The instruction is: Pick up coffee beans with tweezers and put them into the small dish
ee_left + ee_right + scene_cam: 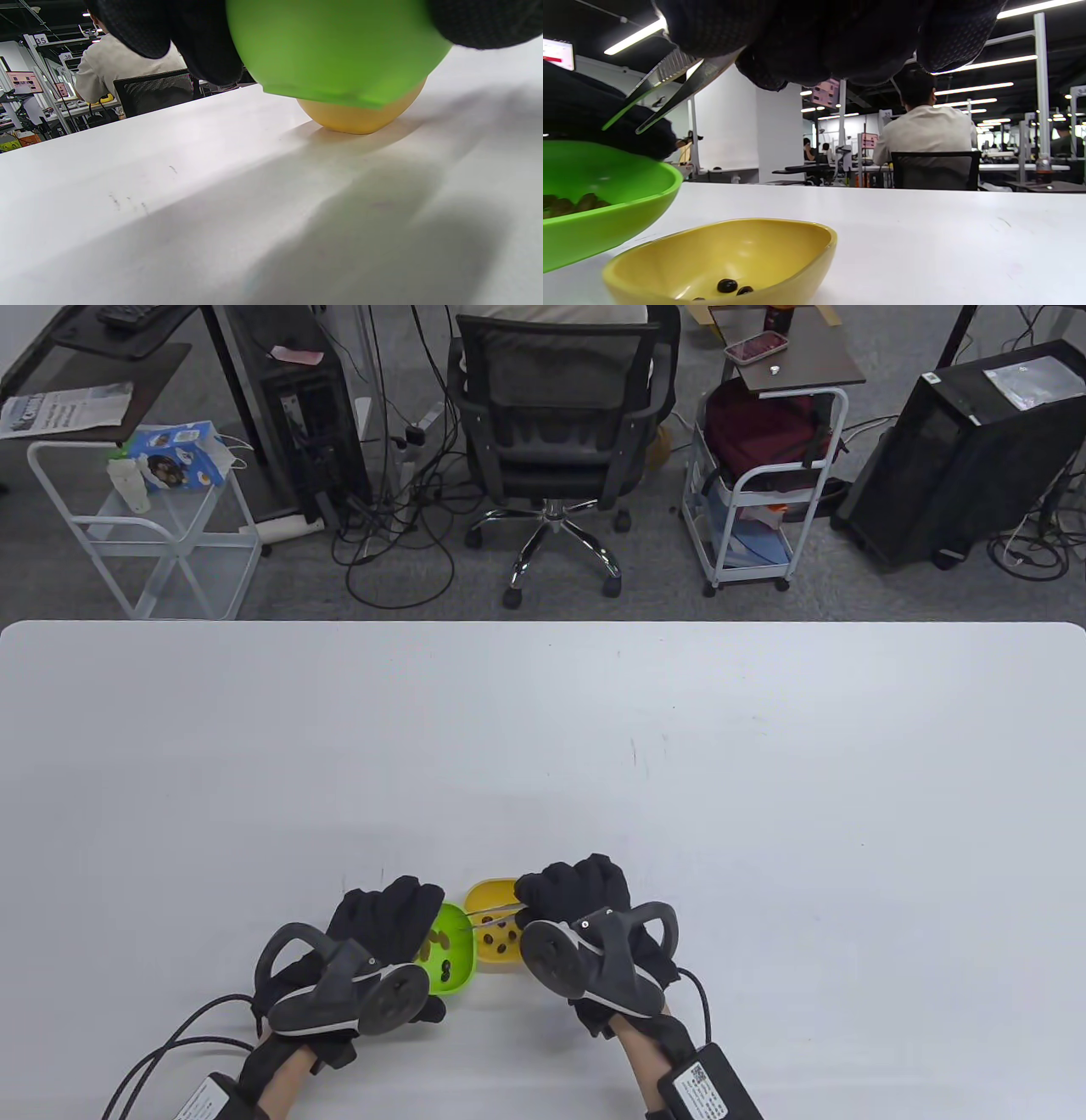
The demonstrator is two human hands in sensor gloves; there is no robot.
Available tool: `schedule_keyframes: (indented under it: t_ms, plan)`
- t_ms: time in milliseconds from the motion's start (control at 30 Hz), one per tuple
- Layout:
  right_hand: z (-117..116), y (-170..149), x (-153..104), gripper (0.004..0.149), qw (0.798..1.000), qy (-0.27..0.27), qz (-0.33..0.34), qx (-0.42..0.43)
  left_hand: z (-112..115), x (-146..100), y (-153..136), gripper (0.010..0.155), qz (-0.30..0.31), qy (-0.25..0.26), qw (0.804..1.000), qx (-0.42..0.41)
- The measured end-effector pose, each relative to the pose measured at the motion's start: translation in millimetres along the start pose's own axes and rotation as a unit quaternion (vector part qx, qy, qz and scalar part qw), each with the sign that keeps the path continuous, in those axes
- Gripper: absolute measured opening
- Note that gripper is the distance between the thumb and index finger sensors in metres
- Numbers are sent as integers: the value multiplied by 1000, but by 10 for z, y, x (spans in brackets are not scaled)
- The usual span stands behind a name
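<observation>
**Tweezers over green dish, both hands low centre**

Right hand (577,899) grips tweezers (496,911), fingers (814,38) wrapped round the handle; tips slightly apart, nothing visible between them, pointing left over the green dish (450,954). Left hand (382,920) holds the green dish, fingers (203,42) curled on its rim; in the left wrist view the dish looks tilted, raised off the table (543,746). Coffee beans (439,937) lie in the green dish. Yellow dish (496,929) just right of it, touching or nearly, resting on the table, several dark beans (727,285) inside. Both dishes bottom centre of the table view. Office chair (556,432) beyond the table, top centre.
</observation>
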State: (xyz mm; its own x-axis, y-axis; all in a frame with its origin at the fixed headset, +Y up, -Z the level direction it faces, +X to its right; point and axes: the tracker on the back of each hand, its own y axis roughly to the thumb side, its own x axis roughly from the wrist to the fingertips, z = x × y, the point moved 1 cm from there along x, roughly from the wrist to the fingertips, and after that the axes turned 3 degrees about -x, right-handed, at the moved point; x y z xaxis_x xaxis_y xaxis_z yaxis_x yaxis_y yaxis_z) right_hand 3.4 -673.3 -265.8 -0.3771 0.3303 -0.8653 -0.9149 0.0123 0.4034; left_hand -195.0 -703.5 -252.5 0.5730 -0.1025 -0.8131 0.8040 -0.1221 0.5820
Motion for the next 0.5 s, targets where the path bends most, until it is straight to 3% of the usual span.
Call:
schedule_keyframes:
  t_ms: [500]
  plan:
    - [-157, 353, -20, 45, 995, 25, 72, -68, -3, -3, -7, 114, 0, -2, 1000, 1]
